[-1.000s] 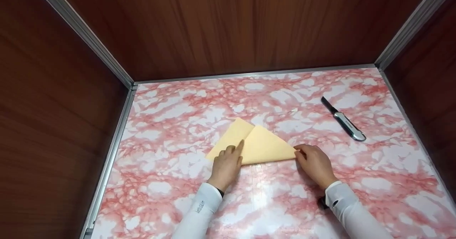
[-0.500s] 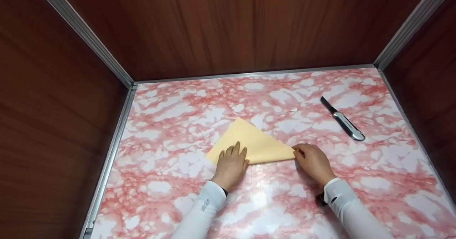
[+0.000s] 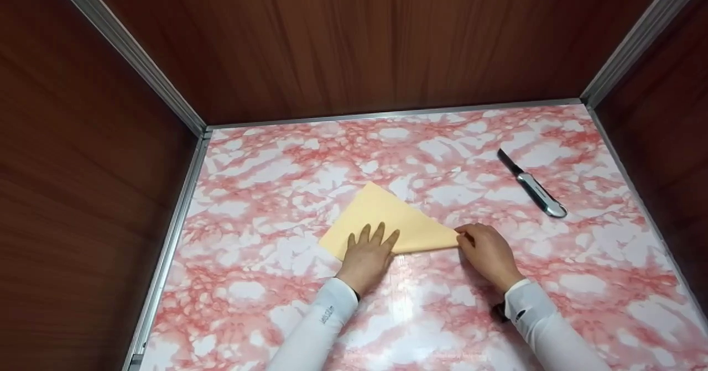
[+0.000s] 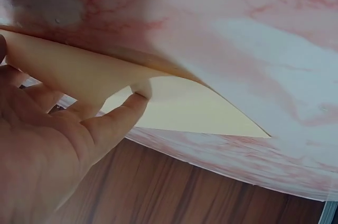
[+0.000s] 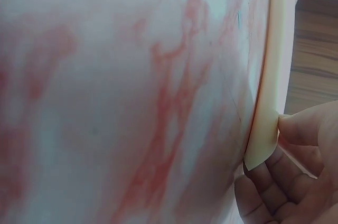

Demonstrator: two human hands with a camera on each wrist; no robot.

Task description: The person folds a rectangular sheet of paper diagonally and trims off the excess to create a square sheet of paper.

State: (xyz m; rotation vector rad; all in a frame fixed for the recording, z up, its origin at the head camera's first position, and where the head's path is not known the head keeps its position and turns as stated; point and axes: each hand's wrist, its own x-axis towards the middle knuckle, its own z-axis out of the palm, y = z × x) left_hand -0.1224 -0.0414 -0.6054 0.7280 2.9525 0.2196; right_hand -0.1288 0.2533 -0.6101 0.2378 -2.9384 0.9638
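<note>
A sheet of yellow paper point(image 3: 387, 213), folded into a rough triangle, lies on the table with its fold toward the person. My left hand point(image 3: 368, 257) rests on its near left part, fingers spread and fairly straight. In the left wrist view the thumb point(image 4: 119, 121) touches the paper point(image 4: 195, 110), which bulges in a soft curve at the fold. At the right corner, my right hand point(image 3: 489, 252) pinches the tip between thumb and fingers. The right wrist view shows that rounded fold point(image 5: 269, 76) running up from the pinching fingers point(image 5: 269, 182).
A utility knife point(image 3: 539, 193) with a black blade and grey handle lies at the right back. The table point(image 3: 265, 194) has a red and white marbled top. Dark wood panels point(image 3: 343, 45) with metal framing stand at the back and both sides.
The paper's upper flap has shifted left; its separate peak no longer shows beside the back corner. My left hand slid slightly right and spread its fingers. The right hand kept its pinch.
</note>
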